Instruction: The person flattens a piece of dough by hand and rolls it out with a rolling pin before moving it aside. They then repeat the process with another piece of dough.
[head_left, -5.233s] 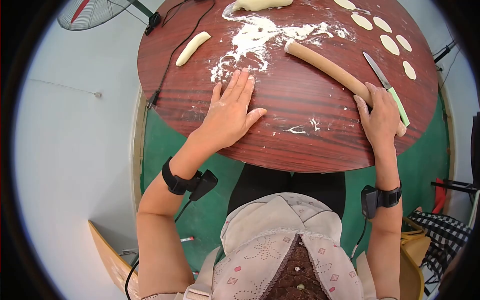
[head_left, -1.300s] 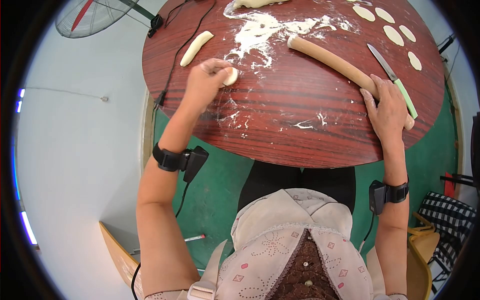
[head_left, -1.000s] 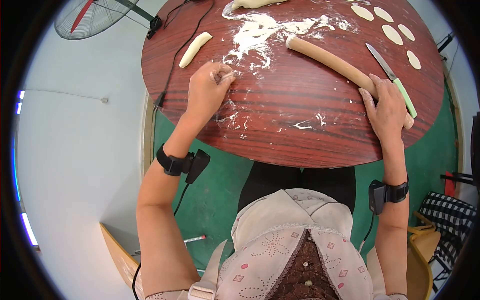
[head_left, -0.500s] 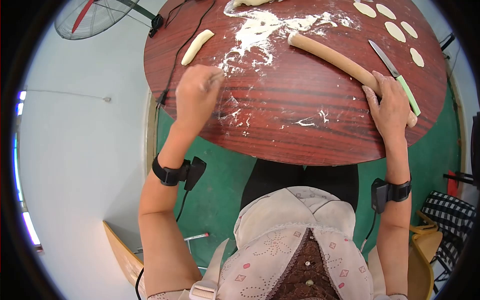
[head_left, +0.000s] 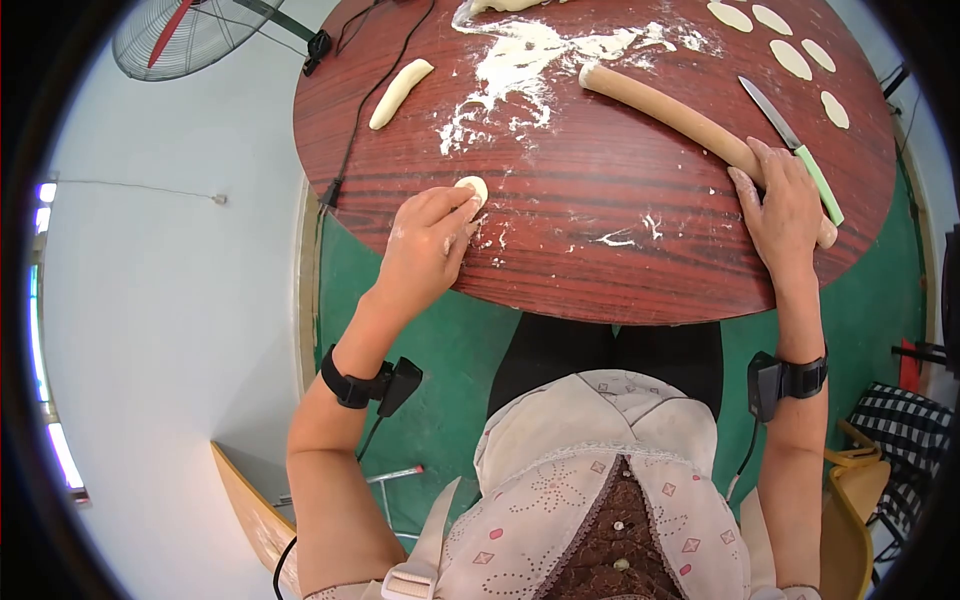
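My left hand (head_left: 432, 238) pinches a small round piece of dough (head_left: 473, 188) at the left of the table, close to the near edge; its pale disc shows past my fingertips. At the right, my right hand (head_left: 780, 205) is closed over the near end of a long wooden rolling pin (head_left: 670, 115), which lies slantwise on the tabletop. A knife (head_left: 795, 145) with a green handle rests just right of the pin, beside my right hand. Farther off on the left lies a short roll of dough (head_left: 401, 93).
White flour (head_left: 515, 65) is spread over the round dark red table (head_left: 600, 270). Several flat dough rounds (head_left: 791, 60) lie at the far right. A larger dough lump (head_left: 500, 5) sits at the far edge. A black cable (head_left: 362, 110) with a plug runs down the left side.
My left hand has come down and to the right, toward the near edge, and the dough disc now shows at its fingertips. My right hand stays on the rolling pin.
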